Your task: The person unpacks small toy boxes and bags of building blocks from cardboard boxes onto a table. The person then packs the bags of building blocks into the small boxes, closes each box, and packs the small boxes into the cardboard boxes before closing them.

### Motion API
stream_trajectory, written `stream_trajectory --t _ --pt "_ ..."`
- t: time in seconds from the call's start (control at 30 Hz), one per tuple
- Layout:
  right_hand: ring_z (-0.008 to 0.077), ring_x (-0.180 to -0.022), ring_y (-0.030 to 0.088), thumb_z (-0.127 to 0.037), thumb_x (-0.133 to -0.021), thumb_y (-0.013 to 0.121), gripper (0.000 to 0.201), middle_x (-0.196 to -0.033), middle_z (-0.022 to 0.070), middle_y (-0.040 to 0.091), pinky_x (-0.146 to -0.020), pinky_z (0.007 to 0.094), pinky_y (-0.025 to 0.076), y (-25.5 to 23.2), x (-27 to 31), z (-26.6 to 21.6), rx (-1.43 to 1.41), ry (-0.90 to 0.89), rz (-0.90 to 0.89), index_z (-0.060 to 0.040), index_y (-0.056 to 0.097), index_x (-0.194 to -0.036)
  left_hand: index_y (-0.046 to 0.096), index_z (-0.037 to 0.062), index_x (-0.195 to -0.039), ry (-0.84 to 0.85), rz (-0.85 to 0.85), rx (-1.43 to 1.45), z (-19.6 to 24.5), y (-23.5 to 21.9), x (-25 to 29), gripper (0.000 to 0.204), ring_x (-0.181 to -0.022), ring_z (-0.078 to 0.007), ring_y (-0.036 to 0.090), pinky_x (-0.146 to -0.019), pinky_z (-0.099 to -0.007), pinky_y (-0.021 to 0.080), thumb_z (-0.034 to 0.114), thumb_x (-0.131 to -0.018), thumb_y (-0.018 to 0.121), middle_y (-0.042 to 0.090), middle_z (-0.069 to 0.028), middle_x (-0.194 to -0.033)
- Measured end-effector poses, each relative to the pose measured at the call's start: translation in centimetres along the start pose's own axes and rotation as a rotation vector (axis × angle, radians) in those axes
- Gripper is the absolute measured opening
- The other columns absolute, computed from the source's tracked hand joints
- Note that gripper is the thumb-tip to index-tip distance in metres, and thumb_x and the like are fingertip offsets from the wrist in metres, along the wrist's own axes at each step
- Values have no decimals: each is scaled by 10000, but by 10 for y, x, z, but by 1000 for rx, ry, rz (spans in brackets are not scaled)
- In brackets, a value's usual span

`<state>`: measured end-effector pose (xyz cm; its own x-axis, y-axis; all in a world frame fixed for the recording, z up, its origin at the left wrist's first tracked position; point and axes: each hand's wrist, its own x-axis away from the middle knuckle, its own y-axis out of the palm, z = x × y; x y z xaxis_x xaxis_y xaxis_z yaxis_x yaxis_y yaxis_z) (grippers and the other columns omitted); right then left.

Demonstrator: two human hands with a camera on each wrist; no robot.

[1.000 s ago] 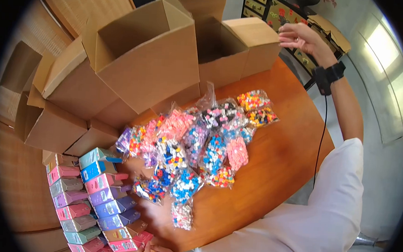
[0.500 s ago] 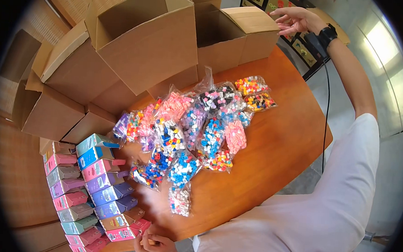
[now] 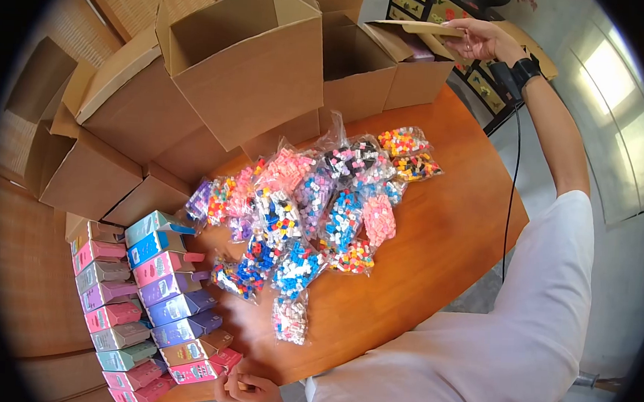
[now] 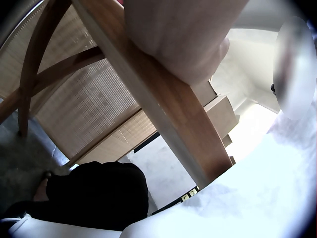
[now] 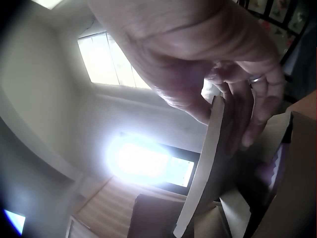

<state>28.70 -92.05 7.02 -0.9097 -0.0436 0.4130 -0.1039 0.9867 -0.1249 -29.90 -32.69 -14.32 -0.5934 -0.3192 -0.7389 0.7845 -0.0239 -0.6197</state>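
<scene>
At the far right corner of the table, my right hand (image 3: 483,41) pinches the raised flap (image 3: 414,27) of a cardboard box (image 3: 421,83). In the right wrist view the thumb lies on one side of the flap (image 5: 204,166) and the fingers on the other. Something pinkish purple (image 3: 421,52) shows inside that box. My left hand (image 3: 248,390) rests at the near table edge with loosely curled fingers, beside a pink small box (image 3: 193,371). In the left wrist view only the heel of that hand (image 4: 183,39) shows, over the table edge.
Several clear bags of colourful small pieces (image 3: 299,270) lie mid-table. Two rows of small coloured boxes (image 3: 171,310) stand at the left. Large open cartons (image 3: 255,86) line the back. A cable (image 3: 513,190) hangs from the right wrist, and a patterned cabinet (image 3: 484,86) stands behind.
My right hand has gone from beside the box to gripping its flap, which has lifted from lying closed to tilted up. My left hand stays at the table edge.
</scene>
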Motion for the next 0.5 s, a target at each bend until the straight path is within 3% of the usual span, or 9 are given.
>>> stream_trajectory --t 0.1,0.17,0.2,0.23,0.3,0.33,0.37,0.43,0.5 --pt "138 -1020 719 -348 -1027 667 374 -1208 95 713 -776 240 592 -4 -1 -1 -120 -58 -15 -60 646 -1263 610 6 -1183 -6 -8 4 0 -1 0 202 -1117 -347 548 -937 -481 461 -24 -1019 497 533 -184 -1223" --pt "202 -1220 651 -351 -1097 522 486 -1427 166 608 -990 291 563 13 11 -8 -262 -321 -175 -37 489 -1466 612 4 -1183 -13 -4 2 2 -1 -1 204 -1117 -347 547 -938 -482 460 -23 -1021 492 534 -183 -1221" --pt "249 -1323 585 -318 -1129 419 543 -1542 219 496 -1064 306 526 35 25 -10 -269 -414 -169 -16 324 -1570 614 2 -1183 -14 -13 2 3 -2 -2 208 -1117 -347 547 -938 -483 460 -24 -1022 484 533 -184 -1222" --pt "249 -1323 585 -318 -1129 419 543 -1542 219 496 -1064 306 526 45 25 -10 -267 -417 -174 -16 324 -1570 616 0 -1183 -15 -22 3 4 -3 -3 213 -1116 -348 546 -937 -483 460 -25 -1024 477 533 -185 -1223" --pt "286 -1302 606 -254 -1116 443 545 -1509 227 530 -1035 334 540 61 26 -6 7 -461 -119 11 308 -1573 619 -1 -1176 -13 -17 -2 4 -2 -3 212 -1115 -349 546 -934 -484 462 -26 -1024 474 534 -187 -1223" --pt "336 -1231 648 -183 -1054 551 565 -1471 237 564 -977 365 562 70 27 0 190 -479 -43 48 369 -1536 622 -3 -1170 -10 -15 -2 4 -2 -4 212 -1113 -350 546 -931 -484 463 -27 -1023 470 535 -188 -1222" --pt "336 -1231 648 -183 -1054 551 565 -1471 237 564 -977 365 562 79 25 3 189 -481 -41 48 369 -1536 622 -3 -1170 -8 -13 -1 4 -2 -4 212 -1113 -350 546 -931 -484 463 -27 -1023 470 535 -188 -1222" --pt "346 -1149 691 -160 -960 678 561 -1348 236 657 -953 387 576 95 17 12 853 -515 38 81 506 -1437 627 -6 -1157 -6 4 5 4 -1 -4 209 -1107 -354 546 -921 -485 468 -29 -1021 470 537 -191 -1219" --pt "331 -1088 714 -174 -900 747 507 -1220 230 720 -925 393 578 113 13 24 1212 -735 299 93 619 -1311 629 -7 -1150 -14 4 14 3 0 -3 209 -1106 -355 546 -918 -485 470 -31 -1020 467 538 -193 -1216"
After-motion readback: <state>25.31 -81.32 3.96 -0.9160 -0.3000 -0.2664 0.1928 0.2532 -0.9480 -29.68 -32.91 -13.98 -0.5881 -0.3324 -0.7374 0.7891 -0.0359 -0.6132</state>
